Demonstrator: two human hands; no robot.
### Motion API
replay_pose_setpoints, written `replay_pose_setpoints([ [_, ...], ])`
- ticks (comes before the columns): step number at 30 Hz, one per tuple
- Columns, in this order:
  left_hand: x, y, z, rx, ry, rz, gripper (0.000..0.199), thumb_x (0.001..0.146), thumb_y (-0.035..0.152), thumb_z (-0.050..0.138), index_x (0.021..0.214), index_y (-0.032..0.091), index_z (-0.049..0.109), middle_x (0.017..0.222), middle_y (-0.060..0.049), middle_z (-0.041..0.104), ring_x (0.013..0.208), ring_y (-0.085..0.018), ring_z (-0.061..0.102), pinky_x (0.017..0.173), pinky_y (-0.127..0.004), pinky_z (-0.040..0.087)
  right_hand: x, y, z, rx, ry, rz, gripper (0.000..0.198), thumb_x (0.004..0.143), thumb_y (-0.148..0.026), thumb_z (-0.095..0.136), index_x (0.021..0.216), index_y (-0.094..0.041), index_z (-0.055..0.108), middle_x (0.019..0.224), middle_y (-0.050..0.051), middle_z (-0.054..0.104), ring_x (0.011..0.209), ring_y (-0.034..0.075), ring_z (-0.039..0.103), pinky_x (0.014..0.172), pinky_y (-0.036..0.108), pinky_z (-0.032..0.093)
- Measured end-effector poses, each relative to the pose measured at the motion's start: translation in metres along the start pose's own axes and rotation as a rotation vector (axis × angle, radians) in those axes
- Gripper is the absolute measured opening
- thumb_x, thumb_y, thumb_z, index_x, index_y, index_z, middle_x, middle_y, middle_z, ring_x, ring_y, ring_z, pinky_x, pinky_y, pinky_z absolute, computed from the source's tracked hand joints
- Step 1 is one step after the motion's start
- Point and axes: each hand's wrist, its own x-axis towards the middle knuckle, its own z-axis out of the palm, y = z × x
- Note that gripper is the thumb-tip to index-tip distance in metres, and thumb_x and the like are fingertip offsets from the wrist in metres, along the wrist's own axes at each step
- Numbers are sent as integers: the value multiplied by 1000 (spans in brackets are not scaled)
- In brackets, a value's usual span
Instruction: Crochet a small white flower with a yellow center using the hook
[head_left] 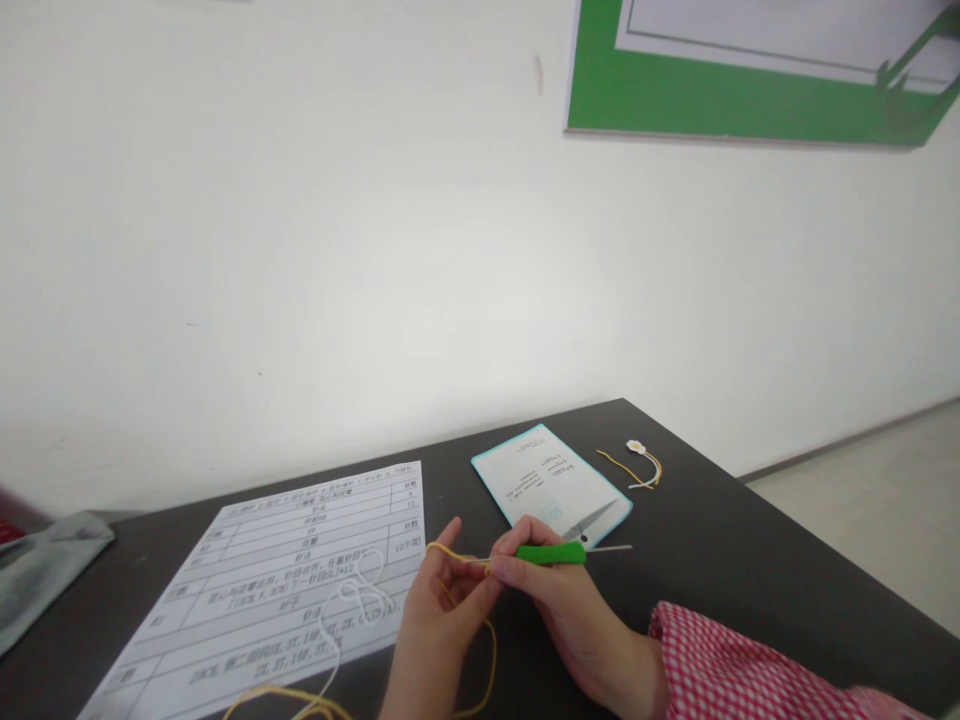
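In my right hand is a crochet hook with a green handle, its thin metal shaft pointing left and a metal end sticking out to the right. Yellow yarn runs over the raised index finger of my left hand, whose thumb and other fingers pinch it close to the hook tip. Both hands meet above the dark table, fingertips nearly touching. The small worked part at the hook tip is mostly hidden by my fingers. A yellow strand hangs in a loop below my hands.
A printed chart sheet lies on the dark table, with loose white yarn over it. Beyond my hands is a blue-edged card. A small white-and-yellow flower piece with yarn tails lies far right; grey cloth sits left.
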Motion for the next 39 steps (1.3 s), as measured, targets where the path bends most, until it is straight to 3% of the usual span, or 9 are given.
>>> replay_pose_setpoints([
  [3,0,-1,3,16,36,57,88,48,35,90,127,16,55,72,0,66,72,-20,65,67,-29,48,0,-1,1,-2,3,12,16,61,-25,79,64,-21,64,67,-3,60,70,16,51,71,29,38],
  [10,-4,-12,11,57,129,233,61,61,25,78,118,18,58,69,5,57,61,-13,59,60,-26,46,-1,-4,0,-56,8,-3,19,62,-28,81,64,-20,64,66,-2,63,68,16,51,68,29,37],
  [17,4,-17,-3,195,72,179,75,65,24,70,134,10,46,70,2,64,61,-15,58,58,-27,44,1,1,-3,-107,-33,-19,22,58,-29,84,62,-19,65,63,-2,62,64,15,50,65,29,35],
  [24,-1,-3,-4,132,26,123,93,59,28,78,140,5,38,71,-3,70,68,-20,64,61,-29,46,3,0,-9,-76,6,-27,17,65,-29,78,65,-20,64,67,-3,61,69,14,48,68,28,35],
  [28,-5,7,-1,61,53,77,88,63,36,80,137,4,43,73,-6,72,64,-17,63,54,-26,41,4,0,-10,-58,12,6,18,65,-29,78,63,-19,63,64,-4,57,66,14,45,66,28,33],
  [34,-4,4,-2,31,52,56,89,56,25,84,134,6,46,67,-1,70,68,-17,64,68,-28,48,2,-1,-6,-26,-17,52,21,63,-30,80,63,-19,63,63,-4,56,64,13,44,65,27,34],
  [39,-2,0,0,13,46,99,87,51,23,86,130,10,52,68,1,67,66,-17,65,66,-29,49,-1,-2,-4,-24,-40,76,22,62,-31,80,64,-19,62,62,-5,55,64,13,44,65,27,34],
])
